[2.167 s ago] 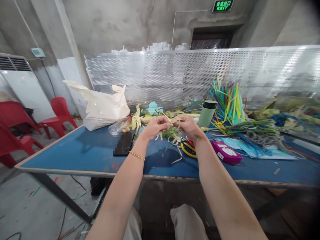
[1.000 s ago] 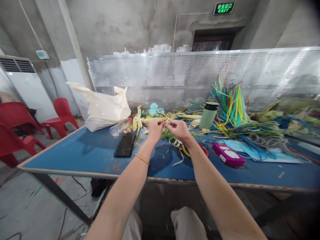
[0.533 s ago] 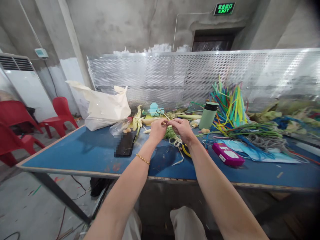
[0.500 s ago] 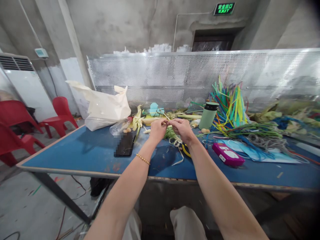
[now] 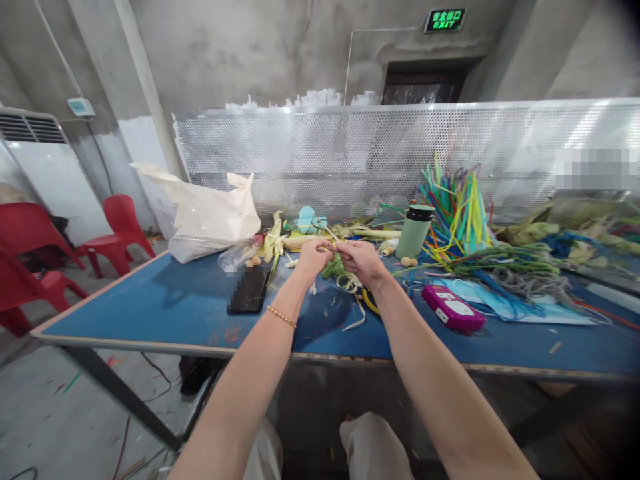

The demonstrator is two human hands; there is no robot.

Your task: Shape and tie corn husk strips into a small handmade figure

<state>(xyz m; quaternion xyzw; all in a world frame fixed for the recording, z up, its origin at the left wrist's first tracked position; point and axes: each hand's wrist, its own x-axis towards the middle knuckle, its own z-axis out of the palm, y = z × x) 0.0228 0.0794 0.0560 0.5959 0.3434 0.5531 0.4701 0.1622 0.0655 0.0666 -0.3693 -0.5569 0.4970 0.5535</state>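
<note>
Over the middle of the blue table (image 5: 165,303), my left hand (image 5: 315,259) and my right hand (image 5: 365,262) meet with fingertips nearly touching. Both are closed in a pinch on a thin pale strip (image 5: 331,233), whose end sticks up between them; most of it is hidden by the fingers. Just below my right hand lie a green leafy bundle (image 5: 334,267) and a curled pale ribbon-like strip (image 5: 359,320). Partly behind my right wrist is a yellow loop-shaped handle (image 5: 371,302).
A black phone (image 5: 249,290), a clear plastic bottle (image 5: 240,255) and a cream bag (image 5: 213,217) are on the left. To the right stand a green flask (image 5: 415,231), a purple box (image 5: 453,308), colourful strips (image 5: 463,210) and tangled cords (image 5: 520,270). A perforated metal screen (image 5: 300,147) runs behind.
My right hand has turned slightly, its fingers now reaching further across toward the left hand. The pinch stays in about the same place, and the camera view has shifted a little.
</note>
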